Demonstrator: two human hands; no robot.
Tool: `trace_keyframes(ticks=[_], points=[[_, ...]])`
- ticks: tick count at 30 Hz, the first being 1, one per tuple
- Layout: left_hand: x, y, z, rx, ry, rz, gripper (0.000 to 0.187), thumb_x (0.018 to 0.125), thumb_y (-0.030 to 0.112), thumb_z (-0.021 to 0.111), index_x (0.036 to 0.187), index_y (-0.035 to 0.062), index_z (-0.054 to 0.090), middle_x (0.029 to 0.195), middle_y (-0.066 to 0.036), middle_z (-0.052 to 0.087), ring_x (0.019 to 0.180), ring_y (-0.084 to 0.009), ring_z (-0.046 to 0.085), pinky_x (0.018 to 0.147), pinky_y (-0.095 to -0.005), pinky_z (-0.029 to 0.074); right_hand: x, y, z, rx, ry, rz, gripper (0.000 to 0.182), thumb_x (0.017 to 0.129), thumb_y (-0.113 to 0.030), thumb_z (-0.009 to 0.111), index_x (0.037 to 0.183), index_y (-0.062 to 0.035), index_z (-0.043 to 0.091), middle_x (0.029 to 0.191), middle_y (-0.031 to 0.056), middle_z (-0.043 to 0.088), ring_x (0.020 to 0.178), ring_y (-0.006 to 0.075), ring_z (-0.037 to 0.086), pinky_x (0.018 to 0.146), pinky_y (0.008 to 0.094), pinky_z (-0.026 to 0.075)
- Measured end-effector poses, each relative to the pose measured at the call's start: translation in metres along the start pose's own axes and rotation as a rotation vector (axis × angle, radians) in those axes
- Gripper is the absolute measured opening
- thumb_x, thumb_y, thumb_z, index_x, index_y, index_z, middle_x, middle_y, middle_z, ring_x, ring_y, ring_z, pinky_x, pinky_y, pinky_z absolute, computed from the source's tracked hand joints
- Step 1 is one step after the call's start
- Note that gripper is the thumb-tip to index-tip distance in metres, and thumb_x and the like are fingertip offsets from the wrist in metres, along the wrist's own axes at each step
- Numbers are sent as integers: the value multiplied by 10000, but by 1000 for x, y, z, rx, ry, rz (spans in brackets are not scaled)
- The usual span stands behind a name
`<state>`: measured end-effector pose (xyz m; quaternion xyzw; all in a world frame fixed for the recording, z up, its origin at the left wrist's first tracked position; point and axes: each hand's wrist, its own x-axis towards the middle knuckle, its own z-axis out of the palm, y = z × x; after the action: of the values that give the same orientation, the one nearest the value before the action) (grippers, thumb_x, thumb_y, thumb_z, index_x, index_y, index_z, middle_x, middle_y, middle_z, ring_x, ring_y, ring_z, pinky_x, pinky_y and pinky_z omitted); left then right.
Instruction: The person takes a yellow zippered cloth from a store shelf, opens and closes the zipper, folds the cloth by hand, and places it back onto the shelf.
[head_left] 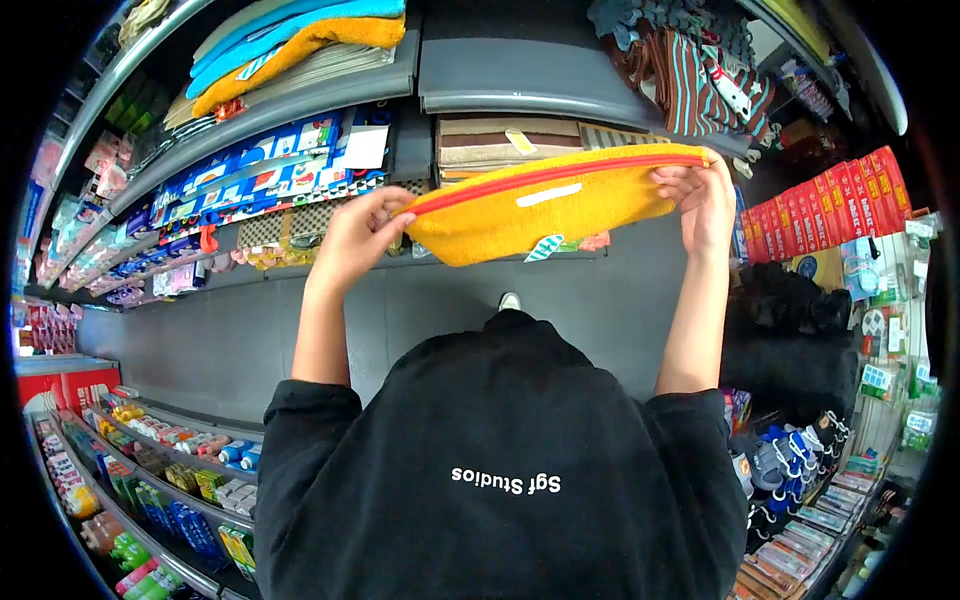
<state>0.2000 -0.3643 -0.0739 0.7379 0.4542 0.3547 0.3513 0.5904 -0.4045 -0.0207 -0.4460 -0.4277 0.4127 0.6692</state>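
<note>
A folded yellow towel (560,207) with a red stripe along its upper edge is stretched between my two hands in front of the shelves. My left hand (368,228) pinches its left end, thumb on the near side. At the opposite end, my right hand (704,200) grips the corner with the fingers curled on the cloth. A white strip shows on the towel's face, and a striped tag (545,247) hangs from its lower edge. The towel hides part of the shelf behind it.
Blue and orange towels (300,45) lie stacked on the upper left shelf. Striped brown cloths (690,85) sit at the upper right. Red packages (825,210) hang on the right, above a black furry item (790,310). Grey floor (250,330) lies below; more stocked shelves (170,490) stand lower left.
</note>
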Motion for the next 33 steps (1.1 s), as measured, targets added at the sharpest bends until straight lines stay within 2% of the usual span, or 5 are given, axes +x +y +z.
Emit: trace_keyframes(ticks=[9, 14, 17, 25, 33], points=[[10, 10, 51, -152, -244, -63, 298, 744, 85, 678, 1027, 43, 596, 671, -15, 549, 579, -67, 489, 540, -233, 417, 79, -21, 51, -103, 99, -350, 233, 753, -63, 713, 893, -17, 532, 808, 49, 609, 707, 101, 598, 641, 211, 482], [66, 20, 139, -479, -398, -14, 346, 797, 57, 632, 1109, -7, 497, 887, -19, 610, 763, -62, 556, 657, -224, 452, 173, -34, 117, -429, -28, -595, 272, 755, -109, 679, 978, 8, 573, 872, 58, 614, 749, 130, 599, 679, 235, 488], [106, 78, 173, -701, -306, -47, 362, 780, 74, 645, 1096, -21, 494, 931, -64, 621, 834, -109, 582, 712, -267, 474, 189, -35, 175, -436, 34, -746, 158, 696, -29, 565, 672, -34, 408, 556, 22, 435, 525, 89, 436, 476, 259, 377], [185, 20, 284, -1080, -302, 75, 499, 829, 204, 648, 1242, 68, 402, 1252, -65, 427, 1130, -137, 407, 979, -310, 326, 162, 55, 224, -961, -535, -706, 261, 699, -168, 567, 945, -118, 636, 867, 143, 637, 804, 315, 615, 688, 445, 479], [176, 37, 276, -1256, -185, -232, 189, 856, 197, 597, 977, 53, 581, 895, -19, 583, 789, -110, 554, 706, -273, 469, 118, 59, 142, -784, -755, -739, 280, 810, -241, 577, 1024, -64, 612, 873, 143, 635, 840, 296, 611, 733, 401, 480]])
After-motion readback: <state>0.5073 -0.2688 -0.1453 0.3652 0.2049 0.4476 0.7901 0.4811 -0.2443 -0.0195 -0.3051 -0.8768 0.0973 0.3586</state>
